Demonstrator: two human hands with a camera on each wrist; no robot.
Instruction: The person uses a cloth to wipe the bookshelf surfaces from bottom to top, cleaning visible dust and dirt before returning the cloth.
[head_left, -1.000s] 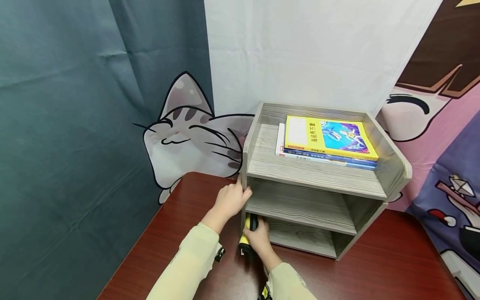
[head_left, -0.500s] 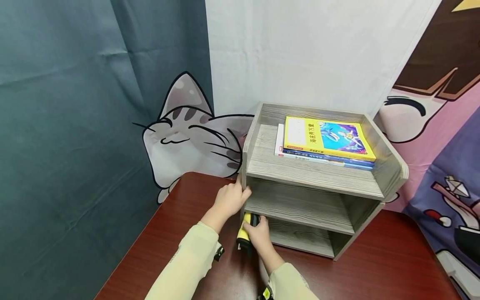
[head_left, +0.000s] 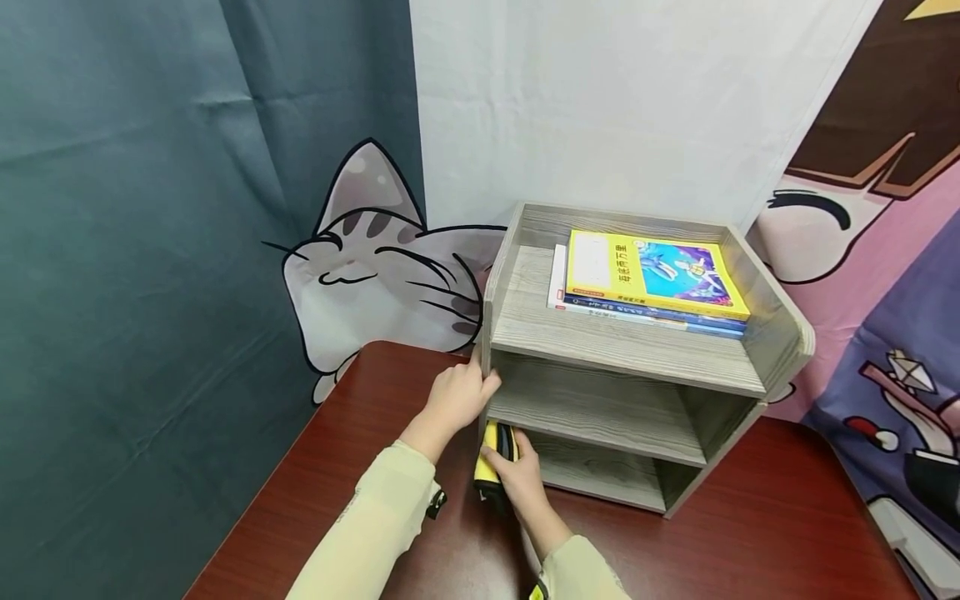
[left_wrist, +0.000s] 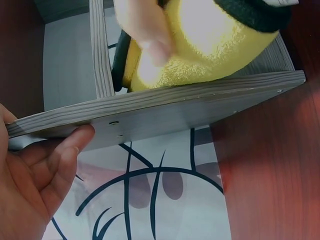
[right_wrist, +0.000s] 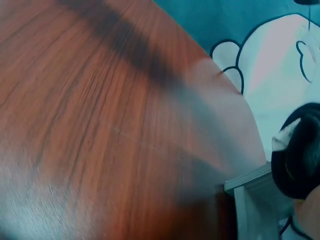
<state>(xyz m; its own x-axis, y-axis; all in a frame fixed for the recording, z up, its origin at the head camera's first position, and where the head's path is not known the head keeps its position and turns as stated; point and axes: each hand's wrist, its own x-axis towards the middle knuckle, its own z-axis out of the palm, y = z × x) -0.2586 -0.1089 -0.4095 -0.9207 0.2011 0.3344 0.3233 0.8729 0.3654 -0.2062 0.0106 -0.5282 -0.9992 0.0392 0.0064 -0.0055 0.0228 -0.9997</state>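
A rolled or folded yellow cloth (head_left: pixel 488 467) with dark edging sits at the left end of the shelf unit's lowest opening. My right hand (head_left: pixel 521 473) grips it from the right, thumb across its front. Up close in the left wrist view, the cloth (left_wrist: pixel 220 55) looks fuzzy, with a dark border and part of a white tag. My left hand (head_left: pixel 455 398) holds the front edge of the grey wooden shelf unit (head_left: pixel 622 358) by its left side panel. In the left wrist view its fingers (left_wrist: pixel 67 150) lie along the panel's outer face.
Several books (head_left: pixel 652 279) lie stacked on the unit's top shelf, a yellow-covered one uppermost. The unit stands on a reddish-brown table (head_left: pixel 300 517). Behind hang a blue-green curtain (head_left: pixel 187 250) and printed cloths, one with a cat.
The cloth in my right hand has turned a little, and more of its front shows at the lower opening. My left hand stays on the side panel.
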